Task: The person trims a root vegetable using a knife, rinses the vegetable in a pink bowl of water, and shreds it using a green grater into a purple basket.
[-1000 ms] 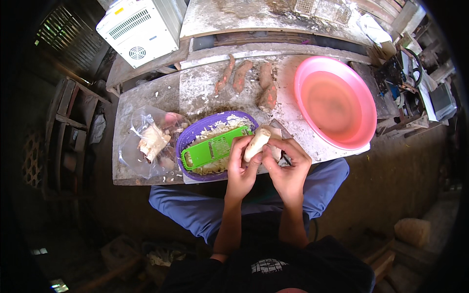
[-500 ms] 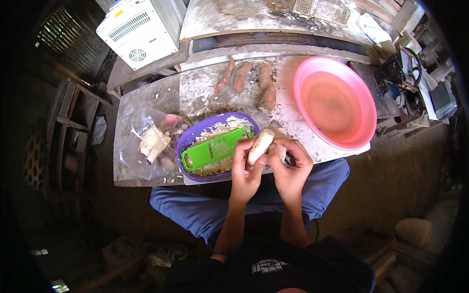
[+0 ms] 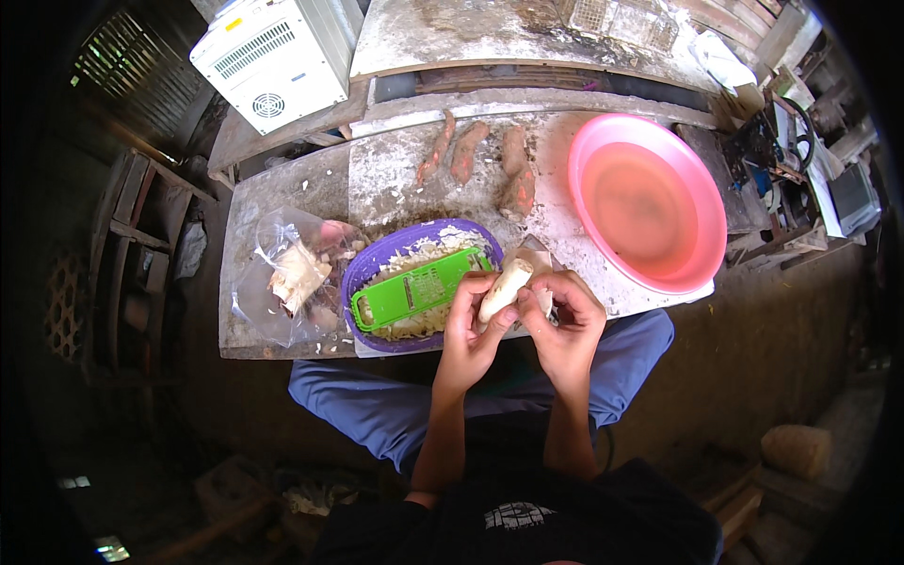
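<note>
Just right of the purple tub (image 3: 405, 346), the pale, peeled root (image 3: 506, 290) sits up in the person's hands. The left hand (image 3: 467, 330) wraps it, fingers and thumb closed along its side. The right hand (image 3: 573, 325) has its fingers bent in close, thumb against the root's near side, by a pale scrap (image 3: 543, 299); I can't tell what they grip.

I'd judge the root light enough for one hand, stiff, firm and not easily bruised, though bare flesh like that may be slick. Its middle, where it's thickest and rounded, looks the safest hold; pinching an end could let it twist. The green grater (image 3: 412, 294) lies across the tub.
</note>
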Action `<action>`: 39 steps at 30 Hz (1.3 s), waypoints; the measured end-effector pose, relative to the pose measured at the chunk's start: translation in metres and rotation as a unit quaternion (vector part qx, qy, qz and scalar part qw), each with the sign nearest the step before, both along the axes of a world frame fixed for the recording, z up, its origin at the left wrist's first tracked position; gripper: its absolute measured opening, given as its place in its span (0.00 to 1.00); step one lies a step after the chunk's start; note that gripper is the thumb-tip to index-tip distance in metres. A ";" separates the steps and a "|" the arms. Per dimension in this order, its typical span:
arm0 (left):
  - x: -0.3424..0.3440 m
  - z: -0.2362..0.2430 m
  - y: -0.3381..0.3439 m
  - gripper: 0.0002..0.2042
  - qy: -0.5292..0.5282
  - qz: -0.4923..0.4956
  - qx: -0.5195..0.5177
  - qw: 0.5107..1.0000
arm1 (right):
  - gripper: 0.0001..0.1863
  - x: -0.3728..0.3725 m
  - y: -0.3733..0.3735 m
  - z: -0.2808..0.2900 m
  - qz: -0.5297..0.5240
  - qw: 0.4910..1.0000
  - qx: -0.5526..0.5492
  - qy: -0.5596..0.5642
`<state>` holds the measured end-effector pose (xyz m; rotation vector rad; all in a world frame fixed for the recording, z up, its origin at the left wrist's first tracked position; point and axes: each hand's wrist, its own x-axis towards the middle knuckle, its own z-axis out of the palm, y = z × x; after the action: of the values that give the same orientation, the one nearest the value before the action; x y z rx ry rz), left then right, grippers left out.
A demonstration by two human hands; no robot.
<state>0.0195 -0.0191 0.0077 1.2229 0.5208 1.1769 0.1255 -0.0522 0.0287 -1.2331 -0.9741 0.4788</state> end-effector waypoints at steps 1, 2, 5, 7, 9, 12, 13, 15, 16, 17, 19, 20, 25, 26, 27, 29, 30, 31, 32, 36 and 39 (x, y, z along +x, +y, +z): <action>0.000 -0.001 0.000 0.14 0.000 0.001 0.000 1.000 | 0.09 0.000 0.000 -0.001 -0.003 1.000 0.008 -0.029; 0.001 -0.002 0.000 0.14 0.001 0.008 0.011 1.000 | 0.09 0.000 0.001 -0.001 -0.002 1.000 0.008 -0.029; 0.000 -0.003 0.001 0.14 0.009 0.015 0.016 1.000 | 0.09 -0.002 0.002 -0.003 -0.004 0.999 -0.024 -0.029; -0.001 -0.002 0.002 0.14 0.015 0.015 0.011 1.000 | 0.08 -0.001 0.004 -0.005 -0.013 0.997 -0.014 -0.075; -0.001 0.000 0.002 0.13 0.037 0.014 0.026 0.999 | 0.09 0.000 0.004 0.000 -0.013 0.996 -0.009 -0.092; -0.002 0.005 0.001 0.13 0.021 0.030 -0.034 0.999 | 0.09 0.000 0.002 -0.001 -0.008 0.994 -0.003 -0.113; -0.004 0.006 0.001 0.13 0.021 0.032 -0.033 0.999 | 0.08 -0.001 0.001 -0.001 -0.002 0.993 -0.001 -0.116; -0.009 0.008 0.002 0.12 0.025 0.025 -0.067 0.997 | 0.08 0.000 0.002 0.001 -0.004 0.994 -0.009 -0.112; -0.008 0.008 0.002 0.12 0.025 0.025 -0.067 0.997 | 0.08 0.000 0.002 0.002 -0.006 0.994 -0.017 -0.108; -0.008 0.008 0.002 0.12 0.022 0.019 -0.063 0.998 | 0.08 0.000 0.002 0.003 -0.007 0.994 -0.017 -0.107; -0.007 0.008 0.002 0.12 0.019 0.014 -0.059 0.998 | 0.09 -0.002 0.003 0.004 -0.010 0.996 -0.017 -0.089; -0.006 0.007 0.002 0.13 0.011 0.014 -0.054 0.998 | 0.09 -0.003 0.003 0.007 -0.011 0.996 -0.017 -0.089; -0.004 0.008 0.002 0.13 0.018 0.016 -0.013 1.000 | 0.09 -0.004 0.002 0.009 -0.020 0.994 -0.038 -0.105; -0.003 0.007 0.001 0.13 0.017 0.018 -0.007 1.000 | 0.09 -0.004 0.002 0.006 -0.020 0.994 -0.038 -0.105; -0.003 0.007 0.001 0.13 0.014 0.020 0.000 1.000 | 0.08 -0.003 0.002 0.003 -0.014 0.995 -0.020 -0.092; -0.002 0.004 0.001 0.14 0.024 0.028 0.011 0.999 | 0.08 -0.003 0.002 0.001 -0.009 0.997 -0.002 -0.080; -0.002 0.003 0.002 0.14 0.035 0.037 0.022 0.998 | 0.07 -0.004 0.002 0.001 -0.006 0.998 -0.007 -0.054; -0.002 0.001 0.002 0.14 0.035 0.037 0.022 0.998 | 0.07 -0.004 0.002 0.001 -0.002 1.000 -0.011 -0.028; -0.002 -0.002 0.002 0.14 0.052 0.043 0.037 0.997 | 0.07 -0.005 0.002 -0.001 -0.002 1.000 -0.011 -0.028; -0.001 -0.004 0.001 0.14 0.088 0.051 0.041 0.994 | 0.06 -0.006 0.002 -0.004 0.009 1.000 -0.014 0.010; 0.000 -0.005 0.000 0.14 0.091 0.051 0.051 0.993 | 0.06 -0.007 0.002 -0.007 0.011 1.000 -0.013 0.012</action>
<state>0.0194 -0.0186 0.0029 1.4130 0.6721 1.1955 0.1185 -0.0499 0.0214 -1.2384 -0.9642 0.5253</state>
